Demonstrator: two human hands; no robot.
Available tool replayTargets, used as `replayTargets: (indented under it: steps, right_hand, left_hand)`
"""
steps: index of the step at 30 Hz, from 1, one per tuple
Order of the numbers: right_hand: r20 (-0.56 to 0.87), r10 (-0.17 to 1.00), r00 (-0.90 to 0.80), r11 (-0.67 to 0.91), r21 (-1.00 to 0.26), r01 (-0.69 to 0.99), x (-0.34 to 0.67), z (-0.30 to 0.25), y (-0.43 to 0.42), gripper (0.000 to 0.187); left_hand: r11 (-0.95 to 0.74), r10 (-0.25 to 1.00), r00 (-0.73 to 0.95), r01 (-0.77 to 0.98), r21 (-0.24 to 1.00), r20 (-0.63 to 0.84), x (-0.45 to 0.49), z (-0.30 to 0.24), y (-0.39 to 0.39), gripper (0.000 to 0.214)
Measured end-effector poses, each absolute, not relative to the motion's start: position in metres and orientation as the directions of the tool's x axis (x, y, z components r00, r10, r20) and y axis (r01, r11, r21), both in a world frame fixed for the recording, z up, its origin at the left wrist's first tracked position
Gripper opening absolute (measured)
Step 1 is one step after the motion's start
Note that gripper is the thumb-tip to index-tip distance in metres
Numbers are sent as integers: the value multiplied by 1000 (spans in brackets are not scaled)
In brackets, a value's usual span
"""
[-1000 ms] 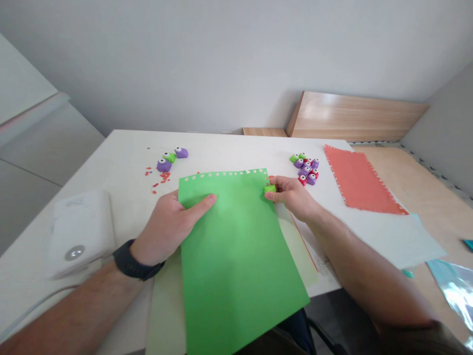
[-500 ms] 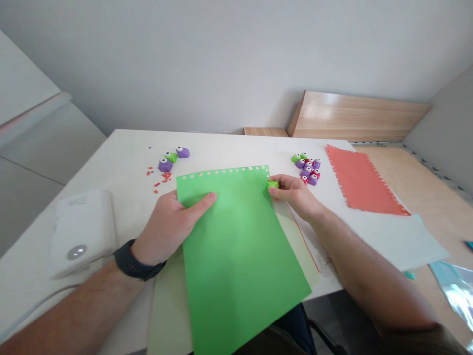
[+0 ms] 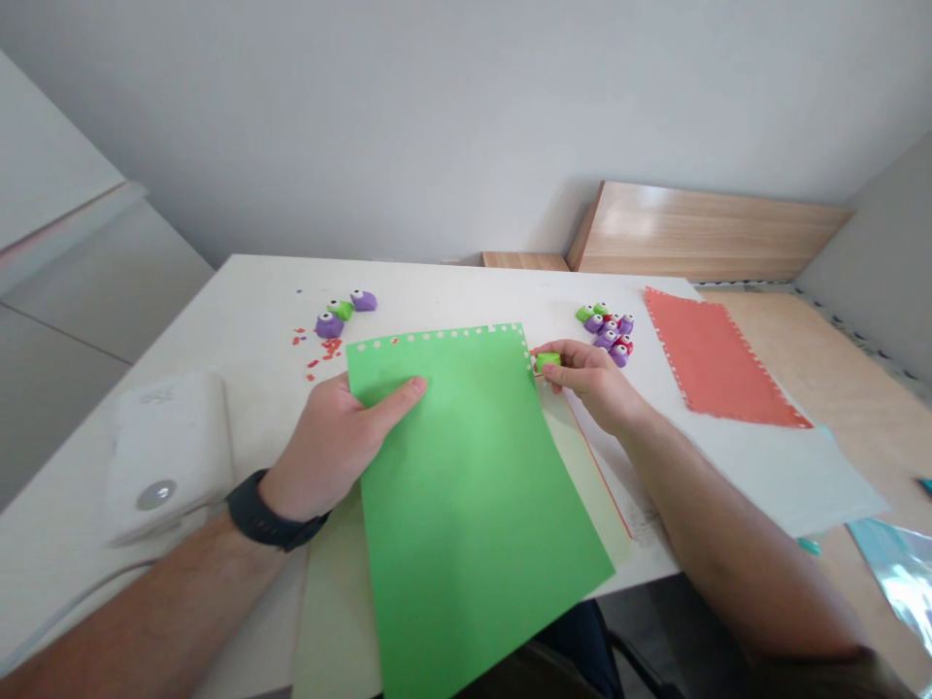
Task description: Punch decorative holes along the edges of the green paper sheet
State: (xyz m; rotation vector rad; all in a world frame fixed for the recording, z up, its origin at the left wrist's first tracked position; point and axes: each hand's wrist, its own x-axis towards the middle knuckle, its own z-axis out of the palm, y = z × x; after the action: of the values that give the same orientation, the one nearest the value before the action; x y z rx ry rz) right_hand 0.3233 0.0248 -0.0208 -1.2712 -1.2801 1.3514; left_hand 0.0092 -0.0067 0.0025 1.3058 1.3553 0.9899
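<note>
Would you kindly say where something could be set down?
Bare table lies behind the green sheet, between three punches at left and the punch cluster at right; another patch lies between the white device and red scraps. It is crowded around those scraps and where the right hand is beside that cluster.

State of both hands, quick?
Left hand: closed on the green paper, thumb on top.
Right hand: closed, holding a small green punch by the paper's edge.

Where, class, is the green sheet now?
In the head view, the green sheet is central, held by the left hand, beside the green punch in the right hand.
</note>
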Motion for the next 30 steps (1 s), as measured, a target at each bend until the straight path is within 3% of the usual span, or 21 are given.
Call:
replayTargets:
  steps: [13,30]
  right_hand:
    - [-163,979,-122,-154,-985,81,322,-19,23,46]
    - [-165,975,-148,-153,-984,90,323,-18,23,49]
  left_hand:
    - [138,989,22,195,971,-145,15,15,-12,50]
    - [144,989,11,204,968,-149,13,13,-11,39]
